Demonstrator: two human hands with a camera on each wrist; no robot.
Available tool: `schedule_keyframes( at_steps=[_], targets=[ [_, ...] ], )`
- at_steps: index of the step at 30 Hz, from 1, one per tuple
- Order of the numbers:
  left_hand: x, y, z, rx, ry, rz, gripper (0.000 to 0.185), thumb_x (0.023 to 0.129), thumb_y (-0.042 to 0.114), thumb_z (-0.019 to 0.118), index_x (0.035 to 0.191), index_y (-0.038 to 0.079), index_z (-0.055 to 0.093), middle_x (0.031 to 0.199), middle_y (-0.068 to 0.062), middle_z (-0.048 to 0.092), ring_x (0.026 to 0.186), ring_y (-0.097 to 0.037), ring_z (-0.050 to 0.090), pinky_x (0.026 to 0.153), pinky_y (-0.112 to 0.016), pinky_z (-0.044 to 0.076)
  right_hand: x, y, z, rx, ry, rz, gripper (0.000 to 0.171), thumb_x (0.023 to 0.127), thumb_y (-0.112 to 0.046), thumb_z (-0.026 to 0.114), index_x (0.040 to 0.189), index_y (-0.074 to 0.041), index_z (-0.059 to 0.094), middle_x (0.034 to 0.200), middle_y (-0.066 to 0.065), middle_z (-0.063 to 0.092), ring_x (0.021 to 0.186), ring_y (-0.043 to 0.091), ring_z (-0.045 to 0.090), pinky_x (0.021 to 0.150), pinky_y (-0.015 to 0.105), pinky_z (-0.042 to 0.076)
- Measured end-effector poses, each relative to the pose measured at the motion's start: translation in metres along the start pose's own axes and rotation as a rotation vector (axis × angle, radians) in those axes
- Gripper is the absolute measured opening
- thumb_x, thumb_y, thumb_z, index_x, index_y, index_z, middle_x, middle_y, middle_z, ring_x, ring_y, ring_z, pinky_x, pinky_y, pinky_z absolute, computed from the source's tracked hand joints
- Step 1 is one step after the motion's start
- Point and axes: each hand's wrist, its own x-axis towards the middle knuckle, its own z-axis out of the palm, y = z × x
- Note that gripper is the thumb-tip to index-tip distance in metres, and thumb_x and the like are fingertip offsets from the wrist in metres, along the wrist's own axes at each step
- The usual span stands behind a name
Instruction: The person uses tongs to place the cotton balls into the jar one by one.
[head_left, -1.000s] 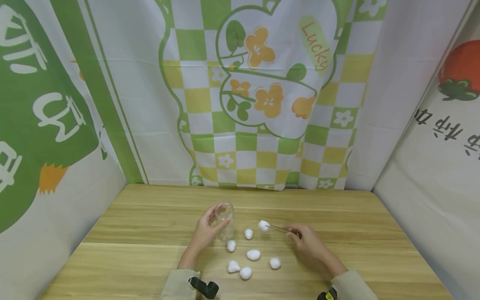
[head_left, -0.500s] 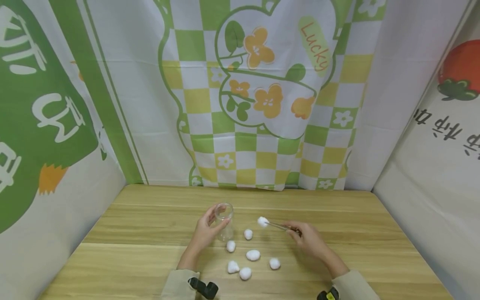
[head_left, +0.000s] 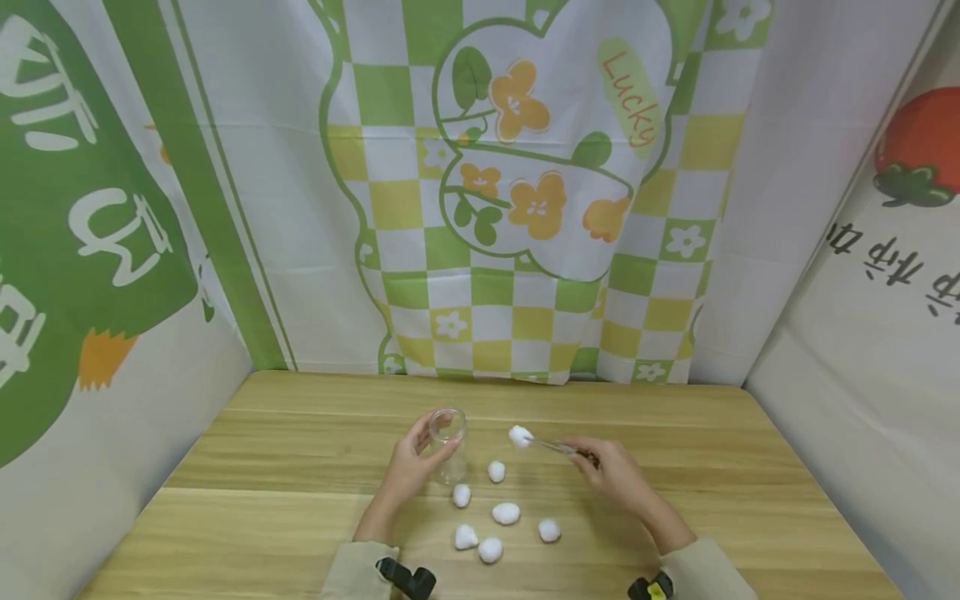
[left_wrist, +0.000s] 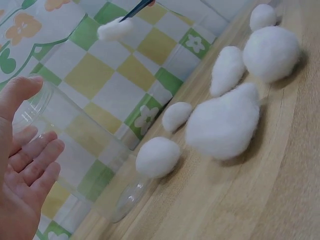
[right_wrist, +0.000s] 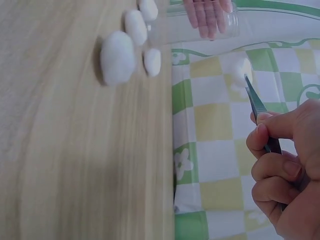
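Observation:
My left hand (head_left: pixel 408 463) grips a clear, lidless jar (head_left: pixel 452 468) from its left side, thumb near the mouth. The jar stands upright on the table; in the left wrist view its base (left_wrist: pixel 129 200) is down on the wood. Tweezers (head_left: pixel 553 447) are pinched between the thumb and fingers of my right hand (head_left: pixel 619 482). A white cotton ball (head_left: pixel 519 436) is caught at their tips, raised above the tabletop to the right of the jar. The right wrist view shows the tweezers (right_wrist: pixel 256 102) from behind, with the cotton ball (right_wrist: pixel 242 73) beyond.
Several loose cotton balls lie on the wooden table (head_left: pixel 300 467): one (head_left: pixel 462 496) close by the jar's base, another (head_left: pixel 497 472) just behind it, one (head_left: pixel 549 531) farther right. A printed cloth (head_left: pixel 480 325) hangs along the table's back edge.
My right hand has lifted the tweezers and cotton ball slightly and carried them a little left, toward the jar. The left hand and jar stay where they were.

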Motion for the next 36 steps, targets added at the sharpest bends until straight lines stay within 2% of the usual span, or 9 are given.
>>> schedule_keyframes(
  at_steps=[11,21,28,36],
  targets=[
    [0.0,-0.001,0.001,-0.001,-0.009,0.017,0.06,0.089,0.018,0.068,0.141,0.002,0.043,0.137,-0.019,0.057,0.139,-0.037,0.044,0.119,-0.053,0.032,0.009,-0.014,0.001,-0.015,0.037,-0.04,0.026,0.092,-0.004,0.059,0.117,-0.001,0.067,0.068,0.001,0.06,0.055,-0.006,0.038,0.045,0.015,0.038],
    [0.001,0.0,0.001,-0.017,-0.004,-0.006,0.06,0.089,0.018,0.069,0.141,0.002,0.043,0.138,-0.019,0.057,0.139,-0.035,0.045,0.12,-0.051,0.032,0.016,-0.025,0.0,-0.053,0.058,-0.076,0.028,0.092,-0.005,0.06,0.118,-0.002,0.067,0.072,0.002,0.063,0.058,-0.006,0.04,0.05,0.014,0.04],
    [0.002,-0.001,0.002,-0.009,-0.002,0.005,0.06,0.089,0.017,0.069,0.141,0.002,0.044,0.137,-0.019,0.057,0.137,-0.035,0.046,0.119,-0.052,0.032,0.021,-0.03,0.002,-0.05,0.071,-0.088,0.028,0.091,-0.004,0.06,0.118,-0.003,0.067,0.072,0.003,0.064,0.056,-0.006,0.038,0.047,0.015,0.038],
    [0.001,0.0,0.002,-0.01,0.014,-0.005,0.059,0.089,0.016,0.069,0.14,0.001,0.044,0.136,-0.02,0.058,0.137,-0.035,0.047,0.119,-0.05,0.033,0.028,-0.037,0.005,-0.07,0.08,-0.106,0.028,0.09,-0.003,0.061,0.118,-0.004,0.068,0.077,0.007,0.068,0.058,-0.005,0.042,0.05,0.013,0.041]
  ],
)
